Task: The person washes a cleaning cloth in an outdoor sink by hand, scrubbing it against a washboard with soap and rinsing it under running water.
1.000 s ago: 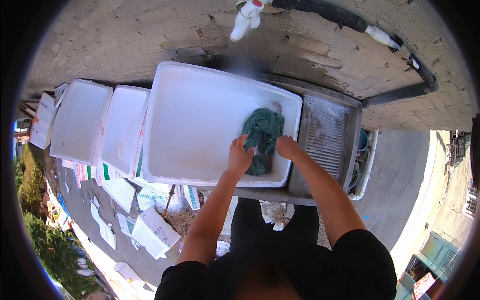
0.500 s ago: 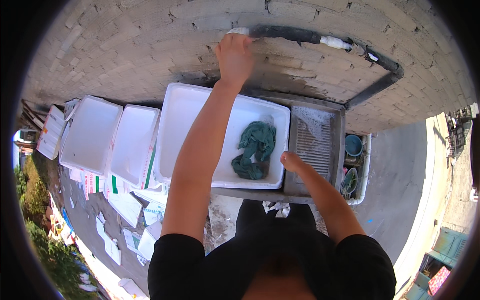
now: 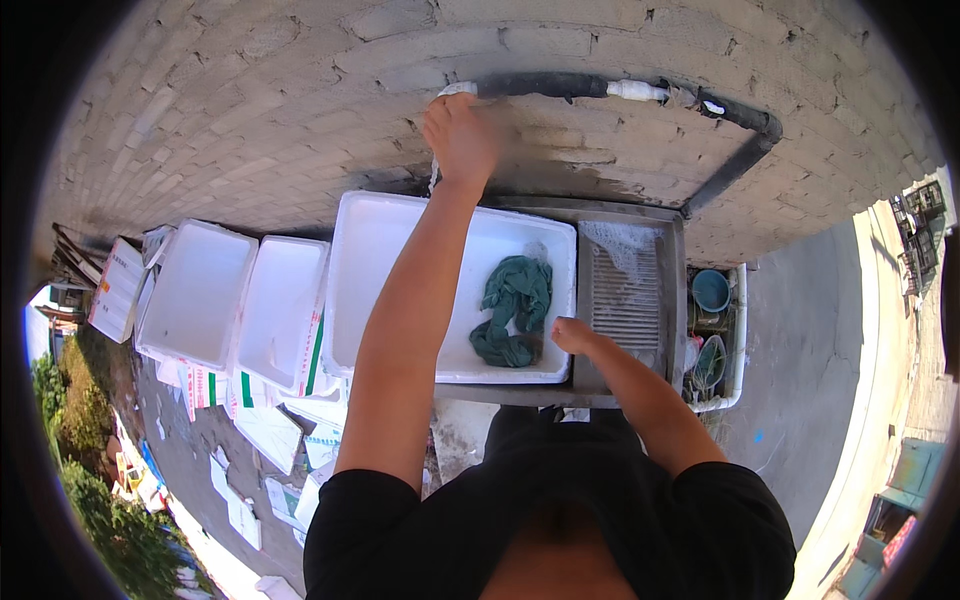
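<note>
Outdoor washing spot, block wall point(image 3: 250, 120) across the top, ridged washboard point(image 3: 625, 300) right of centre, grey pavement point(image 3: 800, 370) at right, shrubs point(image 3: 120, 535) lower left

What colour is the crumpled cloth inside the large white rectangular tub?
Dark green; the crumpled cloth shows best in the head view.

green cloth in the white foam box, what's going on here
A person's left hand is raised to the brick wall, mostly covering the white tap there. The right hand, curled closed, is at the right rim of the white foam box, with nothing visible in it. The dark green cloth lies crumpled in the box, close to that hand.
</note>
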### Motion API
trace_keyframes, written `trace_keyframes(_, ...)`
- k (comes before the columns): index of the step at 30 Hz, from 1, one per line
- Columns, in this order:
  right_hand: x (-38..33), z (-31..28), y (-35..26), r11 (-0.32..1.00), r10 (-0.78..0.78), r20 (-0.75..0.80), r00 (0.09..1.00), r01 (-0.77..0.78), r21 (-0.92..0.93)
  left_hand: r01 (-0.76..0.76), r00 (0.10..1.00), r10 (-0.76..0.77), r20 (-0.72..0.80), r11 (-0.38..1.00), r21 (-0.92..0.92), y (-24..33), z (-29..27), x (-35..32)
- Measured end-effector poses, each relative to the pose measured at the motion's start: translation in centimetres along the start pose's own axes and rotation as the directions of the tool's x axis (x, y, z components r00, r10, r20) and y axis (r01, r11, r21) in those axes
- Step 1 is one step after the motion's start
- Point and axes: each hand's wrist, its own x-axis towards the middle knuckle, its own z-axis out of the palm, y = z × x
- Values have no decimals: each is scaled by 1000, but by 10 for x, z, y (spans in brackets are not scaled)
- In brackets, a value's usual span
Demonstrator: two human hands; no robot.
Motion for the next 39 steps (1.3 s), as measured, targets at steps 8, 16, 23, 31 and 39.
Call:
trace_keyframes(8, 45, -64, -115, 726, 37, -9, 999, -21, 687, 804, 438, -756, 486, 89, -588, -92, -15, -79)
trace_keyframes(16, 121, -135, -252, -430, -125, -34, 992, -24, 902, 299, -255, -413, 874, -894, -335, -148, 8, -162)
trace_keyframes(23, 192, -127, -259, -638, -165, 57, 985, -151, 755, 430, 259, -182, 949, -858, -282, -171, 44, -153)
trace_keyframes(31, 181, -135, -252, -551, -401, 85, 912, -314, 773, 657, 576, -681, 453, 55, -752, -118, -3, -46)
trace_keyframes(39, 170, -147, -278, -497, -248, 36, 968, -159, 853, 148, 925, 94, 368, 804, -576, -51, -30, 22)
